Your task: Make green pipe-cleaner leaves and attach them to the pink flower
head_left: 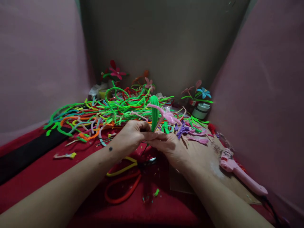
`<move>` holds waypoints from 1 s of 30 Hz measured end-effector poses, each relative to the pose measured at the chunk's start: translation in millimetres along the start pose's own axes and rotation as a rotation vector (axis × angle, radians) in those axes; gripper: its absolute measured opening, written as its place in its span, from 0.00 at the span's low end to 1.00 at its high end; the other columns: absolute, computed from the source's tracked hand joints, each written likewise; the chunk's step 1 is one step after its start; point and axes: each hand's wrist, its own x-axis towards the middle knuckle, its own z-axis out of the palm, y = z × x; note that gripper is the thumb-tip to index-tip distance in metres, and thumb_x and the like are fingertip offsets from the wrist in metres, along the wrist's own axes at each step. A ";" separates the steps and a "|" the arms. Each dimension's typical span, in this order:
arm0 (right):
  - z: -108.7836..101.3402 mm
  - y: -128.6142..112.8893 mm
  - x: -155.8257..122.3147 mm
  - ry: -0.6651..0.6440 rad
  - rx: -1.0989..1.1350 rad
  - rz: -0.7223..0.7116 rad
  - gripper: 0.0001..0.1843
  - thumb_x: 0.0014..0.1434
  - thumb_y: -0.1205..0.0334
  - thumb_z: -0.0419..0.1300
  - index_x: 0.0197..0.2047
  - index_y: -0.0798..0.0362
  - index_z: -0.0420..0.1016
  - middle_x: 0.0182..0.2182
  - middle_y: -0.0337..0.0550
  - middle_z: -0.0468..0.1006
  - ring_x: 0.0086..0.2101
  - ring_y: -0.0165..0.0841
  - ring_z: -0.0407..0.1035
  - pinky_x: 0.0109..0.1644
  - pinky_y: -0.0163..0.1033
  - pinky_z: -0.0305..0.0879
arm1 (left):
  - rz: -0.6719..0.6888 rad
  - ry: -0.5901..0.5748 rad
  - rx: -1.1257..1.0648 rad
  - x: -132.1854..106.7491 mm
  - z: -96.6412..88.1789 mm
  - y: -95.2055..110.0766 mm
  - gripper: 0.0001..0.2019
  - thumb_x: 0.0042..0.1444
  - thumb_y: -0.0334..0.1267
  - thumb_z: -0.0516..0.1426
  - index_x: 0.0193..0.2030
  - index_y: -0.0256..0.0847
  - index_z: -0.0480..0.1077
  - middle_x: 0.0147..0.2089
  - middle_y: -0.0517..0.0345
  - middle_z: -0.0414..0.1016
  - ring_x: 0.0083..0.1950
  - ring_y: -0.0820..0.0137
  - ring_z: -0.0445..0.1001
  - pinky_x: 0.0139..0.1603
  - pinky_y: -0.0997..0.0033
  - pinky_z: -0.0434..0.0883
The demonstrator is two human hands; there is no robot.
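Observation:
My left hand (135, 134) and my right hand (169, 147) meet over the middle of the table, fingers pinched together at the base of a pipe-cleaner flower. Its long green leaf (154, 110) stands upright above my left fingertips. The pink petals (169, 116) lean to the right over my right hand. A thin dark stem pokes out beneath the fingers; the exact grip point is hidden. Below my hands lies a cutting tool with one yellow handle (122, 169) and one red handle (123, 191), its metal end partly in shadow.
Behind my hands spreads a heap of coloured pipe cleaners (121, 106). Purple petals (182, 130) lie by a cardboard sheet (204, 161), where a pink glue gun (244, 175) rests. A black strip (30, 152) crosses the left; finished flowers (203, 92) stand at the back.

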 end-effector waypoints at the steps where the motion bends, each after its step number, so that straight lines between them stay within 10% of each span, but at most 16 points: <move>1: 0.0 -0.6 -0.3 -0.016 -0.005 0.006 0.08 0.47 0.61 0.63 0.33 0.51 0.79 0.29 0.37 0.77 0.34 0.31 0.67 0.45 0.40 0.60 | -0.010 -0.026 -0.015 -0.2 -0.6 1.3 0.12 0.41 0.43 0.62 0.22 0.35 0.67 0.22 0.65 0.64 0.26 0.76 0.63 0.28 0.75 0.61; 12: 5.0 -8.4 -3.7 -0.024 -0.004 0.057 0.07 0.46 0.60 0.64 0.30 0.50 0.80 0.29 0.37 0.76 0.32 0.29 0.66 0.43 0.39 0.60 | -0.050 -0.157 -0.092 -2.2 -5.7 6.8 0.09 0.44 0.38 0.60 0.30 0.35 0.75 0.31 0.57 0.75 0.33 0.71 0.70 0.36 0.73 0.66; 22: -7.6 2.4 -3.7 -0.290 0.045 0.090 0.11 0.48 0.61 0.64 0.37 0.52 0.79 0.27 0.38 0.74 0.22 0.22 0.55 0.28 0.33 0.51 | -0.104 -0.315 -0.352 1.5 -15.8 -8.6 0.10 0.44 0.36 0.62 0.20 0.33 0.67 0.17 0.63 0.63 0.19 0.80 0.59 0.21 0.78 0.56; 30: -3.5 1.1 -2.8 -0.126 0.004 0.015 0.10 0.49 0.59 0.61 0.33 0.55 0.79 0.23 0.39 0.71 0.23 0.24 0.52 0.26 0.33 0.47 | -0.015 -0.266 -0.290 2.6 -12.0 -2.1 0.12 0.44 0.40 0.61 0.34 0.35 0.69 0.25 0.62 0.66 0.24 0.77 0.61 0.25 0.76 0.58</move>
